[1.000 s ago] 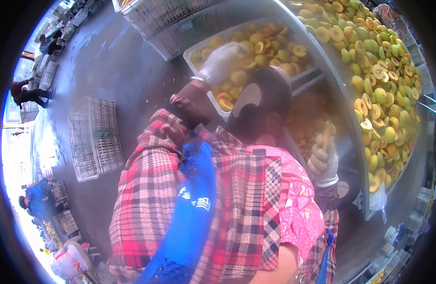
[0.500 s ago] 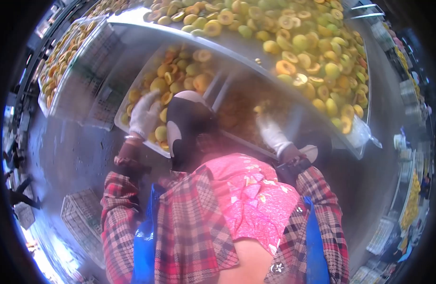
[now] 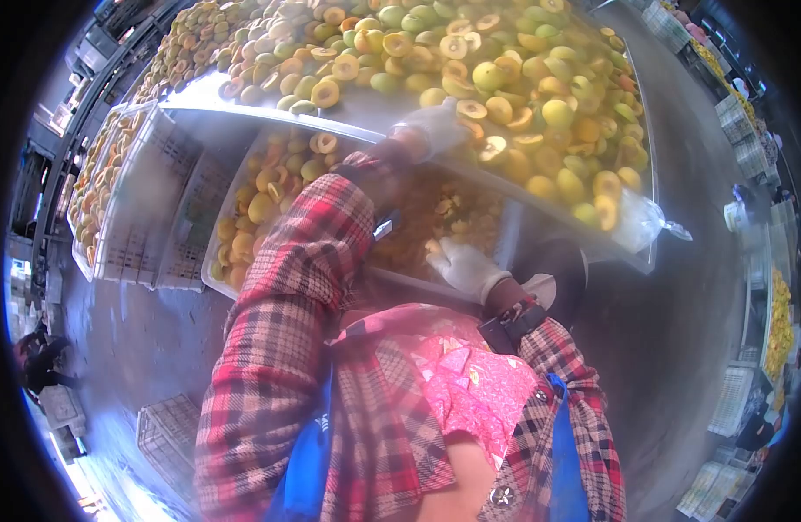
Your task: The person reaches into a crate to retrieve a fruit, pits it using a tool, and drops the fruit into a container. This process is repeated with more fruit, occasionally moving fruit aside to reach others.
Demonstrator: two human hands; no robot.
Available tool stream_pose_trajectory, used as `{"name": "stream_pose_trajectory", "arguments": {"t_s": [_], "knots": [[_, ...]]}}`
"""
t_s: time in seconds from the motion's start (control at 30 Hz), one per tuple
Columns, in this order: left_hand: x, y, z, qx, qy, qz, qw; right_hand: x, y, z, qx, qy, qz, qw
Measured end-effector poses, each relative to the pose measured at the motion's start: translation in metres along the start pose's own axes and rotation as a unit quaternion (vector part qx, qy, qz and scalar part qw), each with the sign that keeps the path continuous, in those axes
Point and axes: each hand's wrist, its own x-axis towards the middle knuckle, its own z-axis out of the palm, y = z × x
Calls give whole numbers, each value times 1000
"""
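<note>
Halved peaches [image 3: 505, 78] crowd the metal worktop [image 3: 365, 109] across the top of the frame, leaving bare steel only along its near edge, where the left hand [image 3: 435, 126] rests. Below that edge, at centre, a bin of pits [image 3: 435, 217] fills the gap, with the right hand [image 3: 465, 265] over its near rim. To the centre left, a white crate of peach halves [image 3: 261, 196] blocks the way. The wet floor [image 3: 148, 339] at lower left lies open up to an empty crate [image 3: 170, 435].
</note>
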Motion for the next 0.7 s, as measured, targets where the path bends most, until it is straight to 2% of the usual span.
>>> {"name": "stream_pose_trajectory", "arguments": {"t_s": [0.17,0.23,0.27,0.3,0.33,0.37,0.43,0.47,0.5,0.53,0.57,0.6,0.63,0.67,0.7], "knots": [[-1,-13,-6,-23,-48,17,998,7,-2,0,96,73,-6,993],[8,-38,4,-295,-76,-48,951,7,-13,-9,83,100,-15,991],[6,-38,2,-292,-73,-49,952,10,-16,-13,139,91,21,986],[1,-37,1,-303,-27,-58,951,12,-16,-15,194,82,55,976],[-7,-31,-1,-315,18,-66,947,22,10,3,158,157,-93,970],[-14,-30,3,-313,19,-68,947,20,8,-3,158,157,-95,970],[-22,-32,19,-551,134,-65,821,13,-4,-22,200,232,-128,943],[-13,-46,44,-582,179,18,793,-4,-38,-42,358,184,-2,916],[-13,-58,61,-582,182,17,792,-7,-50,-50,357,181,-3,916],[-14,-68,74,-599,173,73,778,-6,-59,-56,393,181,-1,902],[-26,-53,62,-614,165,129,761,-5,-62,-59,427,180,0,886],[-42,-35,54,-653,141,46,742,-2,-59,-58,420,188,-31,887],[-53,-23,48,-654,141,46,741,-1,-61,-61,419,187,-29,888],[-60,-15,45,-801,106,0,589,-1,-65,-64,420,191,-31,887],[-63,-12,45,-910,66,-46,408,0,-68,-67,420,194,-33,886]]}}
